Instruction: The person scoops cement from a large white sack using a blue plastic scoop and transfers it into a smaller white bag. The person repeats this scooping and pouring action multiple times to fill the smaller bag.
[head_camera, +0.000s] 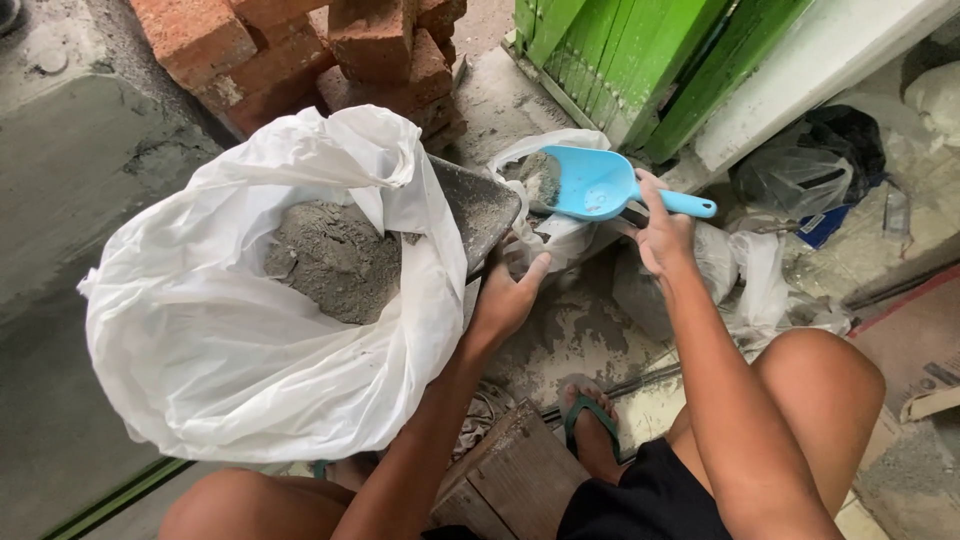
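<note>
- Two hands busy: our right hand (662, 232) grips the blue scoop (590, 182), loaded with grey powder, tipped at the small bag (560, 190).
- Our left hand (510, 290) pinches that bag's rim; if it sags, powder could spill onto the floor (570, 330).

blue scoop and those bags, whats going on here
A person squatting on the floor holds a blue scoop by its handle in the right hand, its mouth tipped into a small clear bag with some grey powder inside. The left hand grips that bag from below. Beside it sits a big white bag, open, with a heap of the same grey powder. Red bricks are stacked behind.
</note>
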